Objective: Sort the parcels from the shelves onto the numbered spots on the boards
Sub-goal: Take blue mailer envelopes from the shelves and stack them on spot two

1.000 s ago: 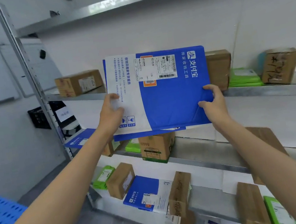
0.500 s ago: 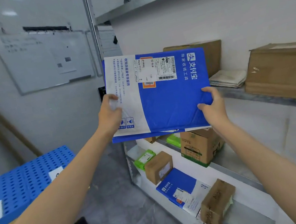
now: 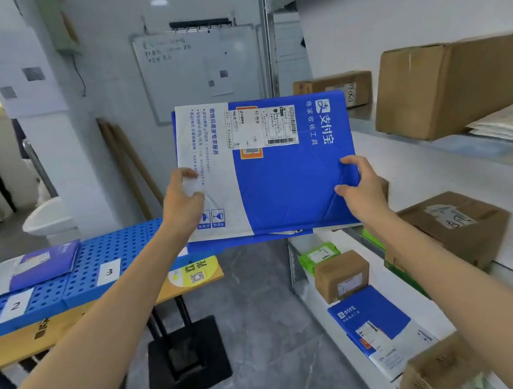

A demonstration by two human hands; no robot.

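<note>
My fingers (image 3: 348, 160) are curled round a blue-and-white mailer (image 3: 281, 190). My left hand (image 3: 183, 202) pinches its white left edge, thumb on the front. My right hand (image 3: 363, 193) grips the lower right edge of the blue part. I hold the mailer upright in the air with its printed label facing me. It hangs above the right end of the bench (image 3: 67, 319), touching nothing but my hands. On the bench lies a blue board (image 3: 113, 249) with tags 2 (image 3: 15, 305) and 3 (image 3: 109, 271) along its front edge. A second mailer (image 3: 36, 268) lies flat behind tag 2. To my right, the shelves (image 3: 491, 149) carry brown boxes (image 3: 445, 86).
</note>
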